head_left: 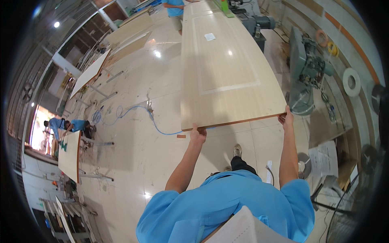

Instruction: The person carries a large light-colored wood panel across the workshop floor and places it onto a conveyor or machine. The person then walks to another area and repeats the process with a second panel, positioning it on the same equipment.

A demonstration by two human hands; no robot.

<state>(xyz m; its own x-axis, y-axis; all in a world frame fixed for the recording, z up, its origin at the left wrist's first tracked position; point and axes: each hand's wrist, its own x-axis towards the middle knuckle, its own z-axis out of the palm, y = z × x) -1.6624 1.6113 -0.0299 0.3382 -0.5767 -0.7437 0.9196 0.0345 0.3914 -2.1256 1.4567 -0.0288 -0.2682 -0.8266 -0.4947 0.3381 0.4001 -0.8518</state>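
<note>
A long pale wood door panel (pixel 227 101) stretches away from me, with a lighter rectangular frame line on its face and a small white paper (pixel 209 37) lying on it. My left hand (pixel 198 134) grips the near edge close to its left corner, thumb on top and fingers underneath. At the near right corner my right hand (pixel 286 117) holds the edge the same way. The fingers under the panel are partly hidden. At its far end, the panel passes beside a green machine part (pixel 226 9).
Grey-green machinery (pixel 302 73) stands close on the right, below tape rolls (pixel 351 82) on the wall. A blue hose (pixel 152 117) crosses the tiled floor to the left. Another person (pixel 174 12) stands at the panel's far left; two people bend by a board (pixel 71 156).
</note>
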